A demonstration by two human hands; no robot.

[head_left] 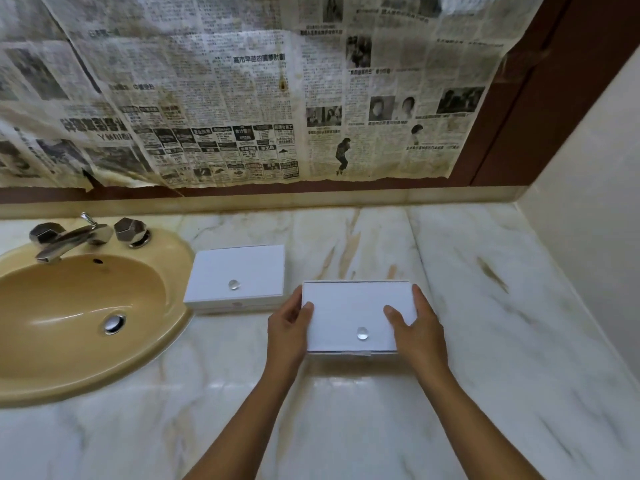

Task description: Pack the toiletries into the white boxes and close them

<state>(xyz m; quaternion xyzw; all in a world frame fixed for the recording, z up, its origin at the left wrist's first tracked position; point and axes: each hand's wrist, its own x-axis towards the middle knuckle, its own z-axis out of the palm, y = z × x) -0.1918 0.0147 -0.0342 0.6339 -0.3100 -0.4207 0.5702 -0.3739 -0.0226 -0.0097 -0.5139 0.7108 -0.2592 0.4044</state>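
Note:
Two white boxes with clear round knobs on their lids sit on the marble counter, both with lids down. The nearer white box (349, 311) lies in the middle of the view. My left hand (289, 327) grips its left edge, thumb on the lid. My right hand (414, 327) grips its right edge, thumb lying on the lid too. The second white box (239, 271) stands to the left and farther back, beside the sink, with no hand on it. No toiletries are in sight.
A tan oval sink (20, 379) with a chrome tap (72, 237) fills the left side. Marble counter (485, 306) stretches right to a pale side wall (595, 244). Newspaper sheets (242, 91) hang over the back wall.

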